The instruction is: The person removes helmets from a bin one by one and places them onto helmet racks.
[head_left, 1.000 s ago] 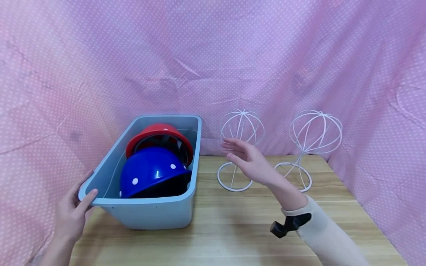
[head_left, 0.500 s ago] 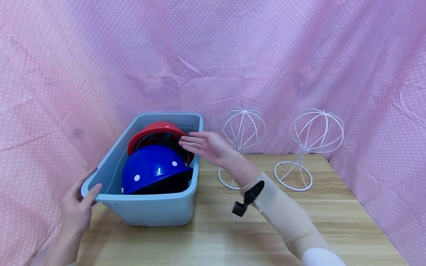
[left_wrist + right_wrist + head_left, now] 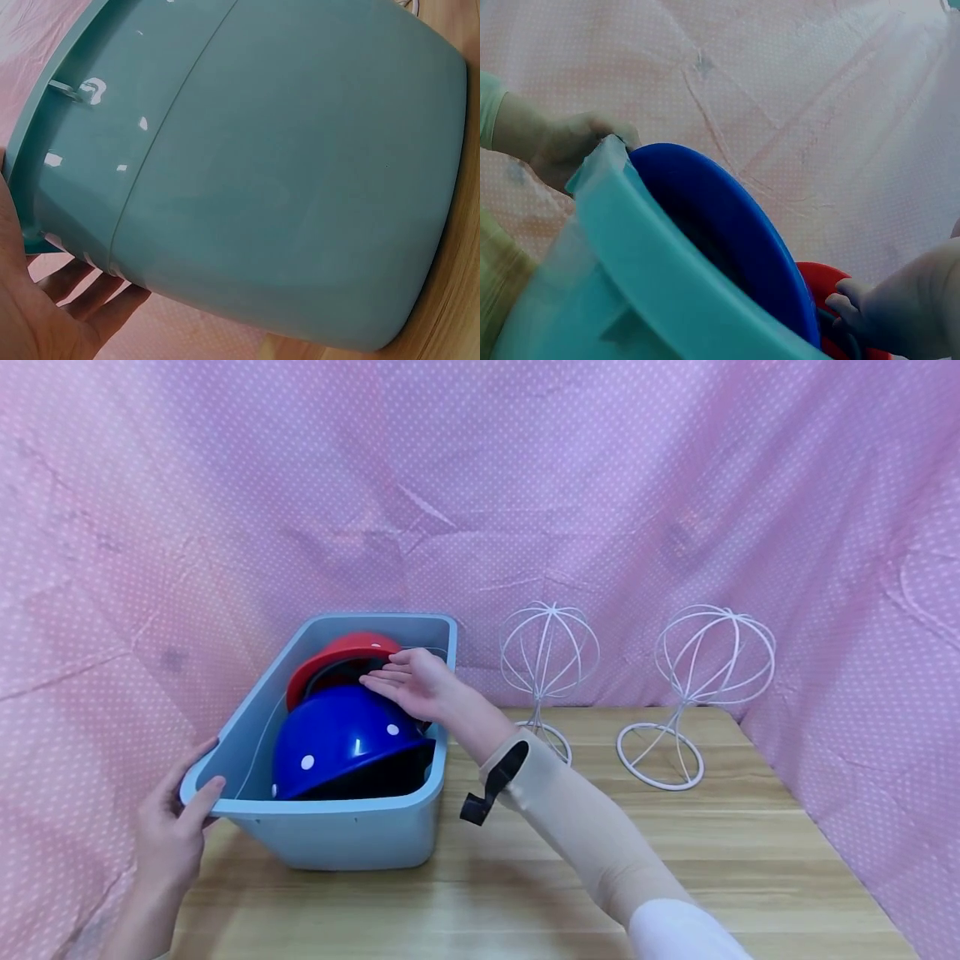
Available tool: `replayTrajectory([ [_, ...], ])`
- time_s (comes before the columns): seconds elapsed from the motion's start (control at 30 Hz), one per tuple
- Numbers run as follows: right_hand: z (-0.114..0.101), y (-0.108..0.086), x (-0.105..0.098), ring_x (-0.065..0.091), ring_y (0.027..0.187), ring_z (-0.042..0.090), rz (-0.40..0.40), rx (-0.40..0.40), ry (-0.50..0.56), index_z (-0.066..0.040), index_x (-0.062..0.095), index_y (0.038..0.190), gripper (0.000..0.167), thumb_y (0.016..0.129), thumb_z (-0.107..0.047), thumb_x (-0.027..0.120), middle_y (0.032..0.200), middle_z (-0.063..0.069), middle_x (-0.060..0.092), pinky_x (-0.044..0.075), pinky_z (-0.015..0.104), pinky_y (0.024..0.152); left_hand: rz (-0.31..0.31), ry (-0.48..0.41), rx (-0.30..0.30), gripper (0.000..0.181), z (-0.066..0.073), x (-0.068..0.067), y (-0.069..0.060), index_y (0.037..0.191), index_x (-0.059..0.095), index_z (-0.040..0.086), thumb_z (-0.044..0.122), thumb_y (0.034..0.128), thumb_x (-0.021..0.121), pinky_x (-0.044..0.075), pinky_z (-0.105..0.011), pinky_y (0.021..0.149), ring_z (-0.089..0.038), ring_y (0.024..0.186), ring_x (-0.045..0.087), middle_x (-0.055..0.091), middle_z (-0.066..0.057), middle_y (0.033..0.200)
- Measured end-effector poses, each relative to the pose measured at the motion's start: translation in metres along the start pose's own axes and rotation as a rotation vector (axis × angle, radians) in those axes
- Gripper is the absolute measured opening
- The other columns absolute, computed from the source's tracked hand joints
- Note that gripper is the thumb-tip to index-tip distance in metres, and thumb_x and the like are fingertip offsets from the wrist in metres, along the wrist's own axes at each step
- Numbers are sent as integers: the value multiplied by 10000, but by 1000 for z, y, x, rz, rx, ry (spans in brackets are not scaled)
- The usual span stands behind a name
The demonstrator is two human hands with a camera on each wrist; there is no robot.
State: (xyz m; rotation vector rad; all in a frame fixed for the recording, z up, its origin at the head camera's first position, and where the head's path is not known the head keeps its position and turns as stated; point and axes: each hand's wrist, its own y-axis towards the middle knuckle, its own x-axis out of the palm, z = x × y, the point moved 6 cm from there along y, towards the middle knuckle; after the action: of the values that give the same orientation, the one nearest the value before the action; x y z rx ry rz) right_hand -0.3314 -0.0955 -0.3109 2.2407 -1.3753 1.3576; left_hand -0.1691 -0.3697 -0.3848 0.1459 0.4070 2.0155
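Observation:
My left hand (image 3: 171,831) grips the near left corner of a grey-blue plastic bin (image 3: 345,839), thumb over the rim. From the left wrist view, fingers (image 3: 112,300) lie under the rim against the bin's outer wall (image 3: 285,180). Inside, a blue hard hat (image 3: 333,731) with white dots sits tilted in front of a red hard hat (image 3: 341,652). Reaching over the right rim, my right hand (image 3: 420,685) has its fingers at the gap between the two hats. It covers part of the red hat; whether it touches either cannot be told.
Two white wire head-shaped stands (image 3: 550,647), (image 3: 716,656) stand to the right of the bin on the wooden table (image 3: 675,843). A pink dotted cloth (image 3: 480,485) hangs behind and along both sides.
My right hand has moved left from in front of the nearer wire stand, over the bin's right rim, to the hats. My left hand has stayed on the corner.

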Motion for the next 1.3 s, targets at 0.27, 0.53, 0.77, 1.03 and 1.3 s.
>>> replayTrajectory([
  [0.27, 2, 22, 2, 355, 1592, 385, 27, 77, 105, 114, 133, 1652, 622, 1150, -139, 400, 1738, 277, 222, 329, 368, 1292, 38, 47, -18, 504, -3, -1, 1, 1526, 588, 104, 7, 1033, 614, 567, -83, 703, 84, 993, 626, 594, 184, 1274],
  [0.53, 4, 38, 0, 324, 1608, 372, -4, 138, 186, 134, 137, 1642, 650, 1169, -241, 378, 1727, 289, 240, 320, 368, 1291, 26, 153, -11, 508, -4, 1, -2, 1558, 553, 119, 52, 1057, 597, 566, -81, 713, 62, 1005, 615, 571, 196, 1274],
  [0.77, 2, 52, -3, 344, 1601, 363, -3, 163, 247, 103, 205, 1641, 649, 1166, -296, 393, 1703, 277, 311, 341, 387, 1281, 52, 182, -22, 498, -2, 0, -5, 1548, 568, 128, 73, 1055, 598, 568, -86, 712, 43, 1002, 616, 587, 205, 1245],
  [1.03, -3, 63, -2, 426, 1552, 388, 42, 182, 285, 124, 261, 1618, 720, 1145, -392, 426, 1665, 298, 377, 399, 402, 1245, 45, 124, 16, 486, 2, 0, 1, 1534, 572, 81, 30, 1051, 572, 568, -88, 715, 13, 1008, 618, 602, 177, 1269],
  [1.3, 1, 66, -10, 511, 1490, 398, 70, 254, 245, 118, 349, 1578, 587, 1137, -240, 497, 1591, 292, 491, 443, 409, 1207, 55, 106, 3, 490, -2, -2, -3, 1526, 576, 61, -6, 1040, 575, 569, -89, 719, 29, 1031, 610, 597, 172, 1275],
])
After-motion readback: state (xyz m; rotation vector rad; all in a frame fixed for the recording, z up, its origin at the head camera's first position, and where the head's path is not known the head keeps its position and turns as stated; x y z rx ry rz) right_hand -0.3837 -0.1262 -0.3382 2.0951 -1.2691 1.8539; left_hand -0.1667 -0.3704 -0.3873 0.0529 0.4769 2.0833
